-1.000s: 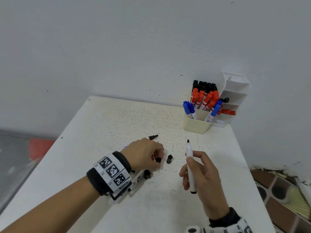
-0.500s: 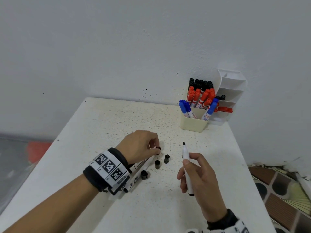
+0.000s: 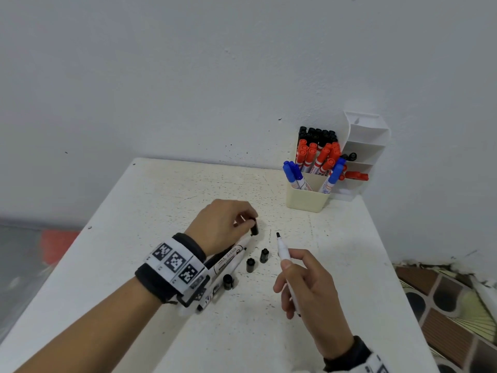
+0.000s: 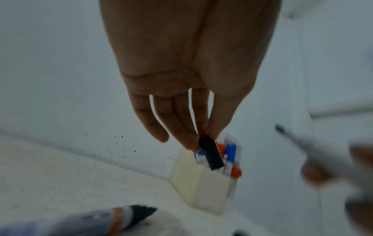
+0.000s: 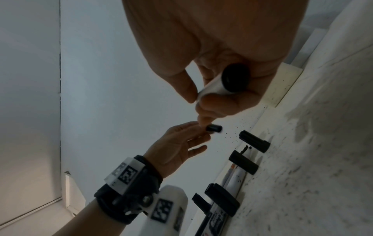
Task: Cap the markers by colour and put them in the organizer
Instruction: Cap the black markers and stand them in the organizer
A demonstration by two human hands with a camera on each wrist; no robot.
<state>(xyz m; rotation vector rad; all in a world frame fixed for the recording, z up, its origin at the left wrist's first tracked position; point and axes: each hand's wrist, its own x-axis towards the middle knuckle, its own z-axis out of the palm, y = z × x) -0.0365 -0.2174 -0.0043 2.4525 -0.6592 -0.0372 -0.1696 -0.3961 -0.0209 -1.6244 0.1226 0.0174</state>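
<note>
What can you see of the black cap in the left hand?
The black cap is a short, dark, plastic-looking cylinder. The left hand pinches its top end between thumb and fingertips, so it hangs clear above the white table, its lower end tilted toward the uncapped marker in the right hand. Nothing else touches it.

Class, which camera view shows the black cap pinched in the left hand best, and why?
The left wrist view: the black cap fills the frame centre, pinched by the left hand. The head view shows it small; the right wrist view shows it far off and blurred.
</note>
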